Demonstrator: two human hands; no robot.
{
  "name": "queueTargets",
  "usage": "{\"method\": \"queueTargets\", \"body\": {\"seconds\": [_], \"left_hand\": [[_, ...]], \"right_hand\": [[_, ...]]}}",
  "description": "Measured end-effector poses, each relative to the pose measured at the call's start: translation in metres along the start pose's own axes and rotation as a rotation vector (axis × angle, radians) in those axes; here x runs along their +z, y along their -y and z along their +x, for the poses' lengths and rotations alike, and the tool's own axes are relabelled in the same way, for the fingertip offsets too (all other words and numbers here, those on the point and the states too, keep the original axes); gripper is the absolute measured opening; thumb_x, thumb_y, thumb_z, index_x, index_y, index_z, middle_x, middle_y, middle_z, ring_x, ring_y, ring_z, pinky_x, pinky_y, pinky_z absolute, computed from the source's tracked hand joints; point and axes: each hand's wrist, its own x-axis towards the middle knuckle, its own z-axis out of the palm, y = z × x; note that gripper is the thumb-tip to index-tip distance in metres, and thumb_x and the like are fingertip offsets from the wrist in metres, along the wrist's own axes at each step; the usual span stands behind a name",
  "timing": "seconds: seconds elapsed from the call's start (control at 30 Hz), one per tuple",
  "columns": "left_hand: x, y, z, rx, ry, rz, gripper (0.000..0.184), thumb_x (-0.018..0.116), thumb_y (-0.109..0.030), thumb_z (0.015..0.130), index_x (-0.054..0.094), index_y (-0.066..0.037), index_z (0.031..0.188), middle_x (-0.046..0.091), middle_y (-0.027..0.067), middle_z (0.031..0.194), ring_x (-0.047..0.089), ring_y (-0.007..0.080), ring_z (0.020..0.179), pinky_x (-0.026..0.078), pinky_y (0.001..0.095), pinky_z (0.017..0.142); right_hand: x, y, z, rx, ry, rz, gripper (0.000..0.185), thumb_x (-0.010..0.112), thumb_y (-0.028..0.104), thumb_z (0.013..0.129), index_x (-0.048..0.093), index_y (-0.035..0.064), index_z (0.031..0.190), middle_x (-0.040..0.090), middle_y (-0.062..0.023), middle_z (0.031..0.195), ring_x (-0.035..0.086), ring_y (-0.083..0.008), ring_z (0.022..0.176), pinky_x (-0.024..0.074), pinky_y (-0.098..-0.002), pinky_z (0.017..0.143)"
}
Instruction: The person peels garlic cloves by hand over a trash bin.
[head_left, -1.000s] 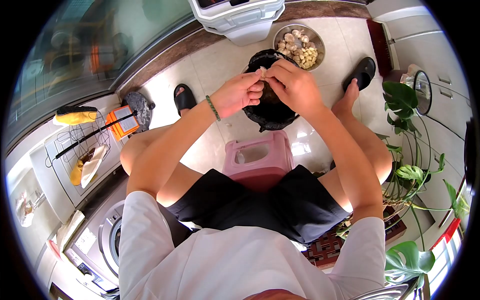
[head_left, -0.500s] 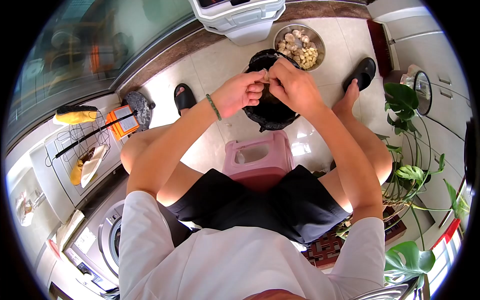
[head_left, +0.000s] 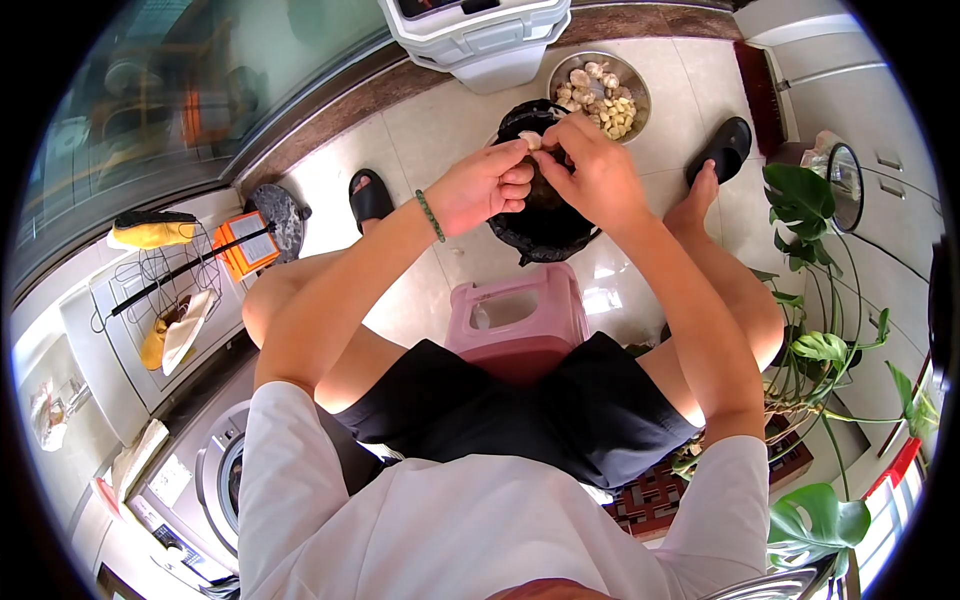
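Observation:
A pale garlic clove (head_left: 531, 139) is pinched between the thumb and forefinger of my left hand (head_left: 485, 188), whose other fingers are curled in. My right hand (head_left: 592, 172) meets it from the other side, its thumb and forefinger at the clove's edge. Both hands are above a bin lined with a black plastic bag (head_left: 540, 245); the bag's inside is dark and partly covered by my hands. Just beyond, a metal bowl (head_left: 644, 92) holds whole garlic bulbs (head_left: 590, 76) and several peeled garlic cloves (head_left: 620, 118).
A pink plastic stool (head_left: 568, 300) is between my legs. Behind the bin stands a grey-white plastic container (head_left: 500, 45). Potted plants (head_left: 800, 200) line the right side. A washing machine (head_left: 215, 470) and a wire rack (head_left: 180, 270) are on the left.
My right fingers have drawn slightly apart from the left fingertips, and the clove shows more plainly between them. The left hand has barely moved.

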Motion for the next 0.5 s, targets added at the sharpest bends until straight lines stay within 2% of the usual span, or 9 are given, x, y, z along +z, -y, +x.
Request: {"method": "queueTargets", "body": {"seconds": [0.1,0.17,0.2,0.3,0.37,0.4,0.47,0.5], "left_hand": [[0.0017,-0.0018,0.0005,0.026,-0.045,0.121,0.017,0.044,-0.032,0.103,0.048,-0.017,0.099,0.031,-0.0082,0.07,0.03,0.0057,0.063,0.03,0.0217,0.059],[0.0023,-0.0008,0.0012,0.039,-0.089,0.198,0.017,0.044,-0.032,0.103,0.048,-0.016,0.099,0.031,-0.0079,0.07,0.029,0.006,0.063,0.029,0.022,0.058],[0.0026,0.0007,0.0013,0.059,-0.084,0.218,0.017,0.043,-0.032,0.103,0.048,-0.016,0.099,0.031,-0.0076,0.071,0.029,0.0063,0.063,0.028,0.0222,0.058],[0.0052,0.0028,0.0017,0.094,-0.109,0.256,0.017,0.043,-0.029,0.103,0.046,-0.015,0.094,0.031,-0.0072,0.07,0.029,0.0065,0.062,0.03,0.0229,0.058],[0.0067,0.0017,0.0012,0.109,-0.138,0.273,0.019,0.044,-0.028,0.103,0.045,-0.014,0.089,0.032,-0.0071,0.07,0.03,0.0065,0.061,0.031,0.0234,0.057],[0.0065,0.0005,0.0007,0.103,-0.153,0.277,0.019,0.044,-0.027,0.102,0.046,-0.014,0.088,0.032,-0.007,0.069,0.03,0.0065,0.06,0.032,0.0236,0.057],[0.0077,-0.0007,0.0002,0.097,-0.168,0.281,0.019,0.044,-0.027,0.102,0.046,-0.014,0.088,0.033,-0.0069,0.069,0.031,0.0065,0.06,0.032,0.0239,0.057],[0.0089,-0.0009,0.0,0.099,-0.177,0.283,0.019,0.044,-0.026,0.102,0.046,-0.014,0.087,0.034,-0.007,0.069,0.031,0.0065,0.06,0.032,0.0241,0.057]], "right_hand": [[0.0003,-0.0023,0.0001,0.028,-0.003,0.027,0.013,0.069,0.007,0.077,0.059,0.0047,0.084,0.058,-0.0072,0.083,0.061,-0.0289,0.07,0.0505,-0.0376,0.059],[0.0004,-0.0038,-0.0006,-0.034,-0.023,0.008,0.014,0.07,0.001,0.078,0.06,0.001,0.088,0.059,-0.0076,0.084,0.061,-0.0218,0.062,0.0495,-0.0326,0.054],[0.0008,-0.0045,-0.0012,-0.034,-0.024,0.008,0.014,0.07,0.001,0.078,0.06,0.001,0.088,0.059,-0.0076,0.084,0.061,-0.0218,0.062,0.0495,-0.0326,0.054],[0.0027,-0.0064,-0.003,-0.027,-0.019,0.006,0.012,0.069,-0.001,0.076,0.061,-0.0002,0.085,0.06,-0.0085,0.081,0.061,-0.0229,0.063,0.0498,-0.0324,0.055],[0.0044,-0.0071,-0.0031,-0.013,-0.048,0.018,0.009,0.067,0.002,0.072,0.059,0.003,0.077,0.058,-0.0088,0.078,0.06,-0.0308,0.065,0.0505,-0.0382,0.057],[0.0044,-0.0073,-0.0031,-0.012,-0.047,0.018,0.009,0.067,0.002,0.072,0.059,0.003,0.077,0.058,-0.0088,0.078,0.06,-0.0308,0.065,0.0505,-0.0382,0.057],[0.0037,-0.0073,-0.0027,-0.043,-0.049,-0.011,0.012,0.068,-0.003,0.072,0.061,0.0007,0.081,0.058,-0.0088,0.075,0.061,-0.0238,0.063,0.0495,-0.0329,0.056],[0.0032,-0.0066,-0.0025,-0.043,-0.049,-0.011,0.012,0.068,-0.003,0.072,0.061,0.0007,0.081,0.058,-0.0088,0.075,0.061,-0.0238,0.063,0.0495,-0.0329,0.056]]}}
